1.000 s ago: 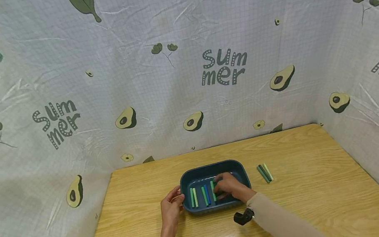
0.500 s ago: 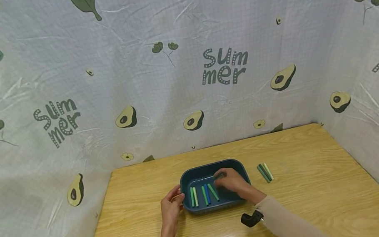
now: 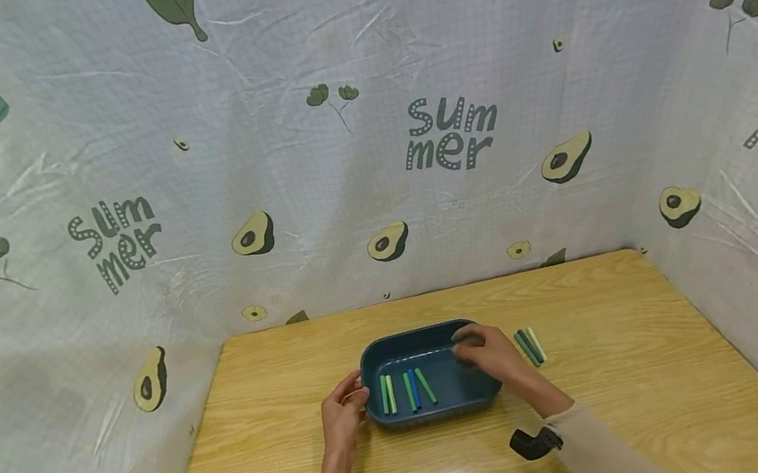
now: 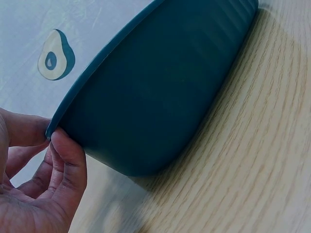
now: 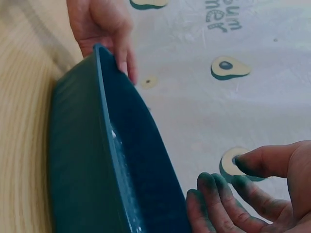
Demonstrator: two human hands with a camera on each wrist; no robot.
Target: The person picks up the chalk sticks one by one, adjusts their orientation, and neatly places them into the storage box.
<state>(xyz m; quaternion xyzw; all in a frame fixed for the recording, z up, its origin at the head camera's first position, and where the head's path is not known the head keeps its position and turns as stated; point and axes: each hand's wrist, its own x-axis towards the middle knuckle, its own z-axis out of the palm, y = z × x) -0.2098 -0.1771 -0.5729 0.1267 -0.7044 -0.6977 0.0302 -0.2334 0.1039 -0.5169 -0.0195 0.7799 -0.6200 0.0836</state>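
A dark blue-green plastic tray [image 3: 455,407] stands on the table. At its left end my left hand [image 3: 343,416] pinches the rim between thumb and fingers, seen closely in the left wrist view. Several chalk pastel sticks lie in the left half: a green stick [image 3: 384,394] beside a pale green one [image 3: 392,394], then another green stick [image 3: 410,393] against a blue one [image 3: 415,389], and a slanted green stick [image 3: 426,386]. My right hand [image 3: 492,352] hovers over the tray's right side, holding nothing. Its fingertips [image 5: 206,180] are stained dark green, with thumb and fingers apart.
Right of the tray, on the wooden table [image 3: 622,363], lie a green stick [image 3: 525,348], a dark green one and a pale yellow stick [image 3: 537,344] side by side. A printed sheet [image 3: 292,176] hangs round the table's back and sides.
My right hand has let go of the rightmost green stick in the tray and moved right, toward the tray's right rim. That stick now slants. My left hand has stayed at the rim.
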